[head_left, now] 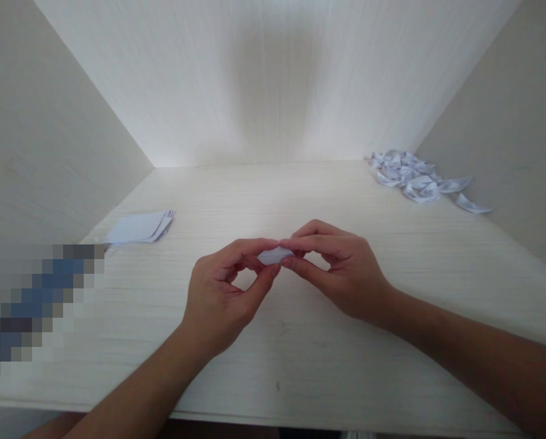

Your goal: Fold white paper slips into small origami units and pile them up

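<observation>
Pale desk (346, 378); left grip (222, 289), right grip (352, 274) pinching paper (271, 255).

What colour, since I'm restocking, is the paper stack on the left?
The paper stack is pale bluish-white, clearest in the head view.

Folded paper (273, 256) between my left hand (211, 296) and right hand (357, 274), over table (273, 366). Sheet stack (133, 227) left; paper heap (405, 174) far right, near back wall (181, 91).

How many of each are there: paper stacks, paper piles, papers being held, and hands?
Stack of paper sheets: 1
Pile of folded papers: 1
Held folded paper: 1
Hands, left hand and right hand: 2
Total: 5
</observation>
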Action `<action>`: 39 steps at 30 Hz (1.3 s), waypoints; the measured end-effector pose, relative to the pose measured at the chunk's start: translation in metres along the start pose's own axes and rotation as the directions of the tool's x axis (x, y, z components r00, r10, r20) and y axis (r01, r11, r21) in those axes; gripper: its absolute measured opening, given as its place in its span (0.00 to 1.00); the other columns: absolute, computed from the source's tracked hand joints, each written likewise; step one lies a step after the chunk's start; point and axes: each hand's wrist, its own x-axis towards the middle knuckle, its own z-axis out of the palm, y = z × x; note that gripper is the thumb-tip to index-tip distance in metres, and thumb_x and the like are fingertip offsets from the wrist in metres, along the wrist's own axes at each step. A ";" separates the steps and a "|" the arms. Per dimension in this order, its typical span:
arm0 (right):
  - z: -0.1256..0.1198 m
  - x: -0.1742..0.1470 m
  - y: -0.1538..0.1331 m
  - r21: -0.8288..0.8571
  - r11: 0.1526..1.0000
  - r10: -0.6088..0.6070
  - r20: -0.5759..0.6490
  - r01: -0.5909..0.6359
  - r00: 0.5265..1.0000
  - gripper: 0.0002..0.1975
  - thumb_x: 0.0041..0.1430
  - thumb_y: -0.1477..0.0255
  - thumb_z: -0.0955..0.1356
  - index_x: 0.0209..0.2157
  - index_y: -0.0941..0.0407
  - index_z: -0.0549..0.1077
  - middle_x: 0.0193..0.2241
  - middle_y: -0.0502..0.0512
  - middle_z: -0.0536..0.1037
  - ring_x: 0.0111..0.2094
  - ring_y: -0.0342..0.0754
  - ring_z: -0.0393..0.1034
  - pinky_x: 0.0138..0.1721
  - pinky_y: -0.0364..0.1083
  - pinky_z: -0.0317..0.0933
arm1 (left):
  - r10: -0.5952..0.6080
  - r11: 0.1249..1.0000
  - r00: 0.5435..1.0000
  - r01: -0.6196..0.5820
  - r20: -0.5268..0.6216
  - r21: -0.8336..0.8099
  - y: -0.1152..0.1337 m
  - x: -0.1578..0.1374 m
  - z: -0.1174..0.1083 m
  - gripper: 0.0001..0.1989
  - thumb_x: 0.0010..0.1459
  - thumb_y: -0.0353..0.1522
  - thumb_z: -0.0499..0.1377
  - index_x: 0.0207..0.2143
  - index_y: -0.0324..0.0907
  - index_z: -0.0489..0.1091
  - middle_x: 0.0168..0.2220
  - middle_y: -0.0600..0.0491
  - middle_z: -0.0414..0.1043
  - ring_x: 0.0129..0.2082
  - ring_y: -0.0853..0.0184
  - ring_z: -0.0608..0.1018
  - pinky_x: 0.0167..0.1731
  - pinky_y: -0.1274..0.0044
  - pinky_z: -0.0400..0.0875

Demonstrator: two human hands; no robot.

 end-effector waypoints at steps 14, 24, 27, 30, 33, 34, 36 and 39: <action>-0.002 0.001 0.001 -0.144 0.989 -0.002 0.060 0.011 0.998 0.08 0.62 0.73 0.73 0.43 0.53 0.82 0.35 0.51 0.82 0.34 0.44 0.76 0.38 0.43 0.70 | -0.045 0.991 0.998 0.039 -0.043 -0.125 0.007 0.008 0.002 0.07 0.53 0.27 0.70 0.35 0.46 0.82 0.39 0.54 0.79 0.33 0.72 0.80 0.32 0.82 0.77; -0.003 0.000 0.004 -0.216 0.976 0.010 0.120 0.017 0.993 0.06 0.66 0.70 0.72 0.42 0.54 0.82 0.35 0.52 0.80 0.35 0.44 0.75 0.38 0.43 0.69 | -0.181 0.970 0.983 0.180 0.012 -0.164 0.006 0.008 -0.001 0.07 0.53 0.29 0.72 0.36 0.43 0.81 0.29 0.56 0.81 0.28 0.71 0.82 0.30 0.82 0.78; -0.004 0.000 0.005 -0.277 0.958 -0.045 0.119 0.076 0.992 0.07 0.67 0.69 0.71 0.43 0.55 0.82 0.36 0.53 0.81 0.35 0.44 0.75 0.39 0.44 0.69 | -0.187 0.961 0.982 0.184 0.003 -0.209 0.006 0.008 0.000 0.08 0.53 0.30 0.72 0.36 0.43 0.80 0.31 0.56 0.82 0.30 0.70 0.83 0.32 0.81 0.80; -0.004 -0.001 0.006 -0.305 0.943 -0.089 0.147 0.131 0.985 0.08 0.67 0.70 0.71 0.45 0.56 0.81 0.37 0.54 0.81 0.36 0.45 0.76 0.39 0.44 0.69 | -0.191 0.956 0.982 0.184 -0.007 -0.228 0.006 0.008 0.001 0.09 0.53 0.30 0.73 0.37 0.43 0.80 0.32 0.55 0.83 0.30 0.69 0.84 0.32 0.80 0.81; -0.005 0.000 0.005 -0.310 0.936 -0.116 0.171 0.165 0.978 0.08 0.68 0.72 0.70 0.45 0.57 0.81 0.36 0.55 0.81 0.36 0.45 0.75 0.38 0.43 0.68 | -0.184 0.961 0.983 0.179 -0.008 -0.212 0.007 0.009 0.001 0.09 0.53 0.29 0.73 0.38 0.42 0.81 0.30 0.55 0.83 0.29 0.70 0.84 0.32 0.81 0.81; -0.005 0.000 0.005 -0.312 0.934 -0.123 0.177 0.174 0.976 0.08 0.68 0.72 0.70 0.45 0.58 0.81 0.36 0.55 0.80 0.36 0.44 0.75 0.37 0.43 0.67 | -0.180 0.961 0.984 0.174 -0.007 -0.214 0.007 0.009 0.001 0.09 0.53 0.29 0.73 0.38 0.42 0.81 0.30 0.55 0.83 0.29 0.70 0.84 0.33 0.81 0.81; -0.005 0.001 0.004 -0.320 0.929 -0.128 0.193 0.185 0.973 0.08 0.69 0.73 0.69 0.45 0.59 0.81 0.35 0.55 0.80 0.35 0.44 0.74 0.36 0.42 0.66 | -0.169 0.959 0.985 0.163 -0.010 -0.230 0.007 0.009 0.000 0.09 0.52 0.29 0.73 0.37 0.42 0.80 0.31 0.55 0.83 0.29 0.70 0.84 0.33 0.80 0.82; -0.005 0.001 0.004 -0.333 0.922 -0.127 0.215 0.195 0.968 0.09 0.69 0.73 0.69 0.45 0.59 0.81 0.34 0.55 0.80 0.34 0.44 0.74 0.36 0.42 0.66 | -0.150 0.957 0.988 0.142 -0.016 -0.252 0.006 0.009 0.000 0.09 0.52 0.27 0.73 0.36 0.42 0.80 0.31 0.55 0.84 0.29 0.70 0.84 0.33 0.81 0.82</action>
